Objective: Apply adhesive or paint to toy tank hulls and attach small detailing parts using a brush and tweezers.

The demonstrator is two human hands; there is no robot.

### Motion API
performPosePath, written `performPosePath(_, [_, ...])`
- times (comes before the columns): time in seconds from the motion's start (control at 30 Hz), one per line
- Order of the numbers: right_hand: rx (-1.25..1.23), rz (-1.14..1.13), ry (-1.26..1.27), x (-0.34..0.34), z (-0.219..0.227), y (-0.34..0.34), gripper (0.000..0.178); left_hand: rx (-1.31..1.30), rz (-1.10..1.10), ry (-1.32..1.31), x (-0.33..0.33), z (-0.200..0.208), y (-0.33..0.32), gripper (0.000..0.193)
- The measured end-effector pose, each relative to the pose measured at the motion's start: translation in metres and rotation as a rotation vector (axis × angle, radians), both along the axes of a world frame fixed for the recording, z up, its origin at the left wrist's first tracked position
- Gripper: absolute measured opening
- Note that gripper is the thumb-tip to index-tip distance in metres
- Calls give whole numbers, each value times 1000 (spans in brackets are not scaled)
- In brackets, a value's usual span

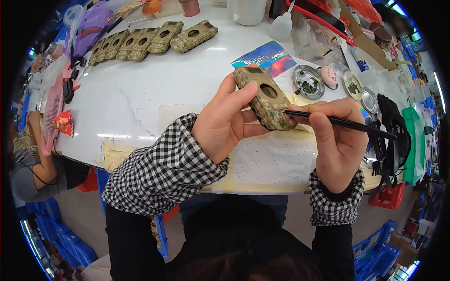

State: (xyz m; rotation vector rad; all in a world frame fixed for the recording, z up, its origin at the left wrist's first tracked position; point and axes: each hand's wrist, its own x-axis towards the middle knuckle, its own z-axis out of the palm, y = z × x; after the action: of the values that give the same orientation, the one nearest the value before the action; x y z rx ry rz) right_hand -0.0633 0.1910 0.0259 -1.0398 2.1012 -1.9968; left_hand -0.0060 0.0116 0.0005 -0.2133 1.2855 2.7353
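A camouflage-painted model tank hull (278, 108) with a round hole in its top is gripped in my left hand (218, 126), tilted above the white table. Thumb on the upper face, fingers beneath it. My right hand (340, 145) pinches black tweezers (349, 123), whose tip meets the hull's near right edge. Whether a small part sits in the tip is too small to tell. Just beyond the right hand are a round metal dish (320, 89) with small dark green parts and a shallow pale dish (347, 83) holding more green bits.
Several similar hulls (164, 37) stand in a row at the far left. A shiny rainbow sheet (267, 55) lies behind my hands, a dotted white sheet (272, 161) below them. A white squeeze bottle (281, 27) stands far right. Another person (35, 173) sits at the left.
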Motion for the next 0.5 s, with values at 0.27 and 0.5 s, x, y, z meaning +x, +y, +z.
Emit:
performPosePath(0.27, [11,-4,20,0,0,1,11,6,-3,7,0,-1,-1,44])
performPosePath(0.5, [10,10,35,1,1,0,11,12,13,5,0,-1,0,43])
